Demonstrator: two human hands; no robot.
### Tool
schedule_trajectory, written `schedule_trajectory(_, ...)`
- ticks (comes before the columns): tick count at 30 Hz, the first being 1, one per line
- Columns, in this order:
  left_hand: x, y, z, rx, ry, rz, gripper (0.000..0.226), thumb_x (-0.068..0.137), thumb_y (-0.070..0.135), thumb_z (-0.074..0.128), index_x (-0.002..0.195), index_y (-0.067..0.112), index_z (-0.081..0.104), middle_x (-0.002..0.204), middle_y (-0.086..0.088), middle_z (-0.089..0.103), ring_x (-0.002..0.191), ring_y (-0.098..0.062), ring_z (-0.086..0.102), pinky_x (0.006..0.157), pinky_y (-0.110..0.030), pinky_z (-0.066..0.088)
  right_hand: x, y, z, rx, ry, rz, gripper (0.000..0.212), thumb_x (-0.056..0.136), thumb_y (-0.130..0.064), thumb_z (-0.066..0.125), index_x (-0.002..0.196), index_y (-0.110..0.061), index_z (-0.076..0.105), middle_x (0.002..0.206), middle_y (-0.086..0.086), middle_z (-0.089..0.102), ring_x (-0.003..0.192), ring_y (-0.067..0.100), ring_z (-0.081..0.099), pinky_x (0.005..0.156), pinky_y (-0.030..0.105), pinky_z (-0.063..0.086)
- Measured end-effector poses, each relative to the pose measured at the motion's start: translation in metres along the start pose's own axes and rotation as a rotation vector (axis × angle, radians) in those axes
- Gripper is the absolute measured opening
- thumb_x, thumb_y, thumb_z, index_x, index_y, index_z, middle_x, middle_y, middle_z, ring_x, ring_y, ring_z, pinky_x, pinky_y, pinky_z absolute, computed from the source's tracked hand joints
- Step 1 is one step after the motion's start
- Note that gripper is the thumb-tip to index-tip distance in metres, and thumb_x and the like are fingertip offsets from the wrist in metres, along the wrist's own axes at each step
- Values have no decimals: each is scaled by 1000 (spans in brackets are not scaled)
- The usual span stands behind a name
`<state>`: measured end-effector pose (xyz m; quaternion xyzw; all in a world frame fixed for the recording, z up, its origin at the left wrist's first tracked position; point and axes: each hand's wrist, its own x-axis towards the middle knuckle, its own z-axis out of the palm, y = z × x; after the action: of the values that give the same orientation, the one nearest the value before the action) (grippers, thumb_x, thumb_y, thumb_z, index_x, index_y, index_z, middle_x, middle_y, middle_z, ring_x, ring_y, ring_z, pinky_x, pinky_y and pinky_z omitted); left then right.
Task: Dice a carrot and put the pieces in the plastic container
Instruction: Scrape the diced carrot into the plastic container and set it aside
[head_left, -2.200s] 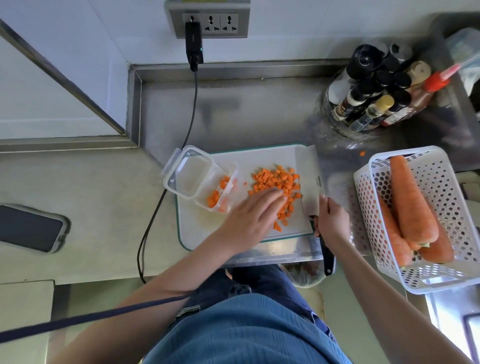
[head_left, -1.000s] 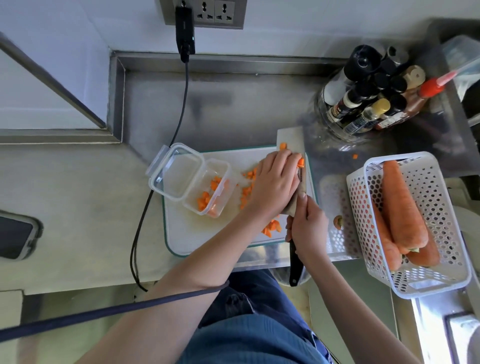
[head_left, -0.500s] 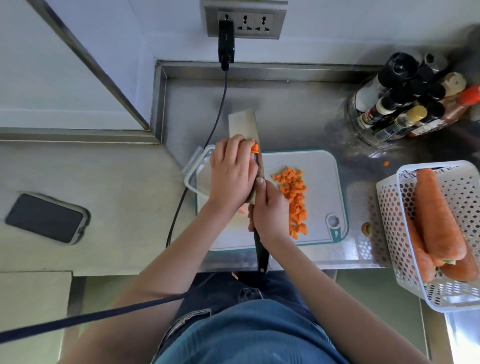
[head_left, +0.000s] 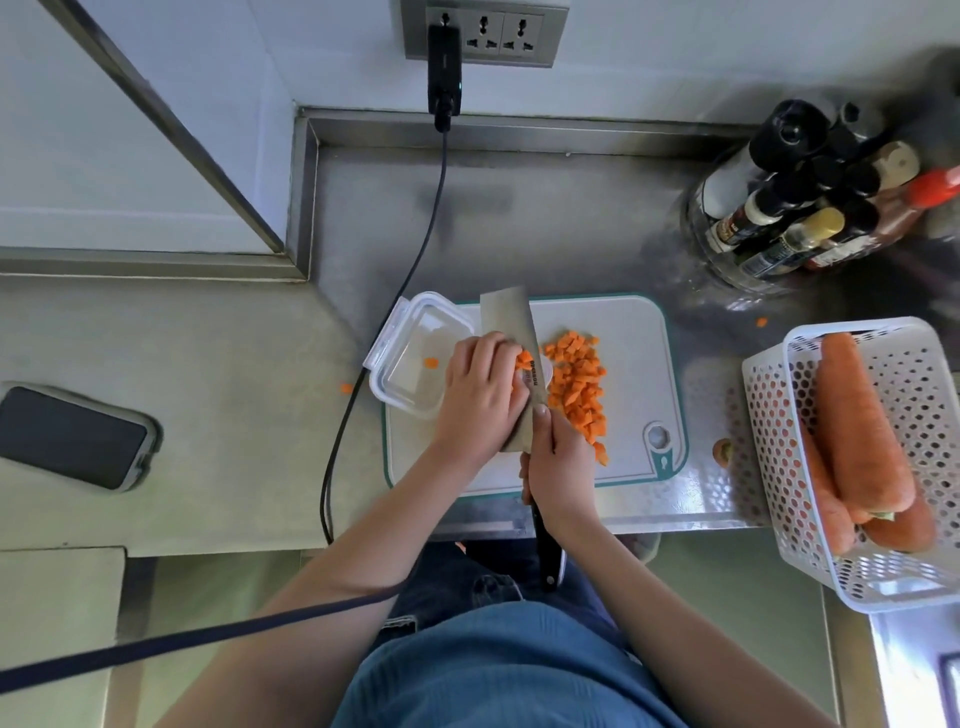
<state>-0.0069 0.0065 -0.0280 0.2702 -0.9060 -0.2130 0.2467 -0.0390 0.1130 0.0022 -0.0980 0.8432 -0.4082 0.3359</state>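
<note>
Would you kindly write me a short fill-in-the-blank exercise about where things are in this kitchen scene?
1. The right hand grips the handle of the ____.
2. The whole carrots lie in a white ____.
3. The diced carrot pile sits on the ____, right of the blade.
4. The left hand presses carrot pieces against the blade above the plastic ____.

Missing words: cleaver; basket; cutting board; container

Diced carrot pieces (head_left: 576, 387), small orange cubes, lie heaped in a strip down the middle of the white cutting board (head_left: 636, 374). The clear plastic container (head_left: 410, 358), open and rectangular, sits at the board's left edge; one cube rests inside its visible part, another on the desk (head_left: 208, 395) just left of it.
</note>
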Motion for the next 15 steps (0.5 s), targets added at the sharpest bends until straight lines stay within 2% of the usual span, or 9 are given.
schedule_trajectory(5, -3, 1, -1, -16, 8, 4, 14, 80, 8, 52, 94, 5, 55, 100, -13, 56, 95, -26, 44, 85, -34, 38, -3, 5, -1, 8, 49, 21, 39, 103, -34, 33, 78, -11, 51, 55, 12, 52, 40, 19, 44, 40, 39, 45)
schedule_trajectory(9, -7, -3, -1, 33, -54, 29, 10, 82, 12, 48, 87, 6, 54, 92, -10, 57, 89, -24, 44, 79, -34, 39, 1, 7, -7, -21, 162, -9, 38, 102, -35, 34, 75, -13, 51, 56, 14, 53, 42, 23, 47, 44, 49, 48)
schedule_trajectory(12, -9, -3, -1, 49, -94, 80, 12, 80, 13, 54, 89, 6, 57, 94, -9, 59, 93, -24, 45, 82, -35, 40, 5, 7, -13, -46, 195, -31, 39, 101, -38, 34, 76, -13, 51, 59, 18, 54, 46, 34, 48, 46, 53, 47)
schedule_trajectory(15, -10, 1, -3, -37, -60, 62, 22, 78, 9, 56, 100, 7, 52, 101, -12, 59, 99, -25, 46, 90, -35, 39, 6, 5, -17, -12, 200, -17, 38, 102, -37, 34, 77, -15, 52, 60, 17, 55, 43, 25, 48, 45, 51, 49)
